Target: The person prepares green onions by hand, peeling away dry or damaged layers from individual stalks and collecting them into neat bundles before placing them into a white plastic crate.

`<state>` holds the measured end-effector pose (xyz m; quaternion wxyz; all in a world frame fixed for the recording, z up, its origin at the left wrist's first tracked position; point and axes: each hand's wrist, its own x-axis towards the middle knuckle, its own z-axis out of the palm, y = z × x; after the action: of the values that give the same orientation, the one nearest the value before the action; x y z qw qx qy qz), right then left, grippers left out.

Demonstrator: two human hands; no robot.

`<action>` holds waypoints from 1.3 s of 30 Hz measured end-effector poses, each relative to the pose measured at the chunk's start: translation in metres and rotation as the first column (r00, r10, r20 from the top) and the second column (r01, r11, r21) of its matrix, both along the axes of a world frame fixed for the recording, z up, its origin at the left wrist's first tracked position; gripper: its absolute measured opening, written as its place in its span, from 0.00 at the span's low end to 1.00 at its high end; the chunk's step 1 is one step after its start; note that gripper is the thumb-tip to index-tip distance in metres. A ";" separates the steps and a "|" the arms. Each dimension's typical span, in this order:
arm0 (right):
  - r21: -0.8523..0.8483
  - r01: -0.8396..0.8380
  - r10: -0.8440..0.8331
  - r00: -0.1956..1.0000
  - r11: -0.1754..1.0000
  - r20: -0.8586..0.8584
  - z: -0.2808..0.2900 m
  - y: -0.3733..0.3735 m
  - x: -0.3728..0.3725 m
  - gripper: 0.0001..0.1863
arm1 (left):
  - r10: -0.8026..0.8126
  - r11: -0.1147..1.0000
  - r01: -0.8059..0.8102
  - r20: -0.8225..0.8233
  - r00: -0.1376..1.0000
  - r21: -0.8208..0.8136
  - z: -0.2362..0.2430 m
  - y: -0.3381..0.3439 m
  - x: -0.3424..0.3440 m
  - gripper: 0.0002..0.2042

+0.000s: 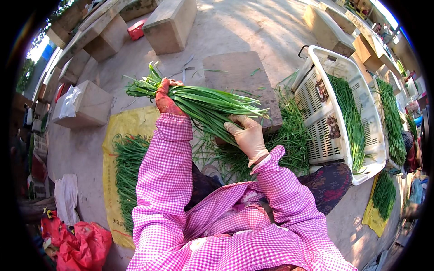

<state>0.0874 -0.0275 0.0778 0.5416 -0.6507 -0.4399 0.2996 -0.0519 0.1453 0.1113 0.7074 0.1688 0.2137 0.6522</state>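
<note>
My left hand [165,97], in a red glove, grips one end of a bunch of long green chives [203,106] held level in front of me. My right hand [247,135], in a pale glove, holds the same bunch near its other end, from below. Both sleeves are pink checked cloth. Under the bunch lies a flat stone slab [239,74] and a loose heap of chives [285,140] on the ground.
A white plastic crate [361,104] with chives inside leans at the right. A yellow sack [122,131] with more chives lies at the left. Stone blocks [83,104] stand behind, red bags [79,241] at lower left, more chive piles [392,122] at far right.
</note>
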 end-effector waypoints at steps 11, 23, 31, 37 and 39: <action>-0.114 0.053 -0.058 0.998 0.992 -0.039 -0.017 -0.028 0.057 0.07 | 0.055 0.998 -0.057 -0.035 0.998 -0.036 0.005 0.003 -0.005 0.07; -0.067 0.007 0.009 0.972 0.998 0.233 -0.041 -0.046 0.094 0.18 | 0.195 0.962 -0.188 0.018 0.981 -0.196 -0.005 0.021 -0.028 0.06; 0.073 -0.280 0.267 0.758 0.957 -0.596 -0.030 -0.025 0.034 0.28 | 0.138 0.909 -0.200 -0.188 0.972 -0.365 -0.007 0.016 -0.012 0.08; -0.032 -0.070 0.020 0.638 0.997 -0.770 -0.006 -0.008 0.039 0.16 | -0.223 0.951 0.152 -0.256 0.941 -0.269 0.001 0.009 -0.015 0.08; -0.042 -0.041 -0.009 0.595 0.998 -0.804 0.001 -0.009 0.042 0.16 | -0.307 0.940 0.241 -0.288 0.907 -0.241 -0.001 0.009 -0.013 0.08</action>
<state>0.1291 -0.0361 0.0790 0.6604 -0.4571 -0.1463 0.5775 -0.0652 0.1545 0.1100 0.7613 0.2292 0.3644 0.4848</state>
